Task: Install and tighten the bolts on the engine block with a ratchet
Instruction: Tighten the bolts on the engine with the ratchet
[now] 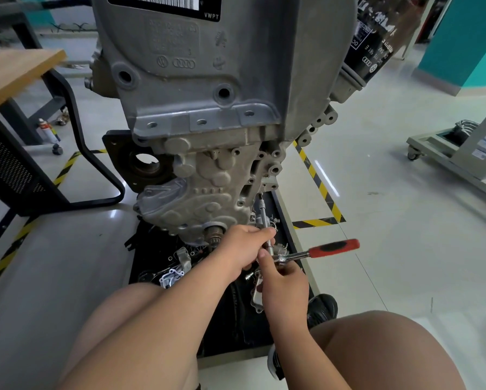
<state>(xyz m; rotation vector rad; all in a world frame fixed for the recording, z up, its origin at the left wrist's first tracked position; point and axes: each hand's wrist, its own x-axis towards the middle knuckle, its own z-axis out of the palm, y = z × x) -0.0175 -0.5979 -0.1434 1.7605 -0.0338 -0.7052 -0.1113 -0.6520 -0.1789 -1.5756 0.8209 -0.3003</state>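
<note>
Just below the frame's centre, the extension bar [264, 218] of the ratchet [333, 247] is gripped by the curled fingers of the left hand [243, 249], and the ratchet's head is pinched by the right hand [285, 285]. The socket end is set against the lower right edge of the engine block [208, 170], with the bolt itself hidden. If the long bar were let lean during a swing, the socket could be slipped off or the bolt cross-threaded.
</note>
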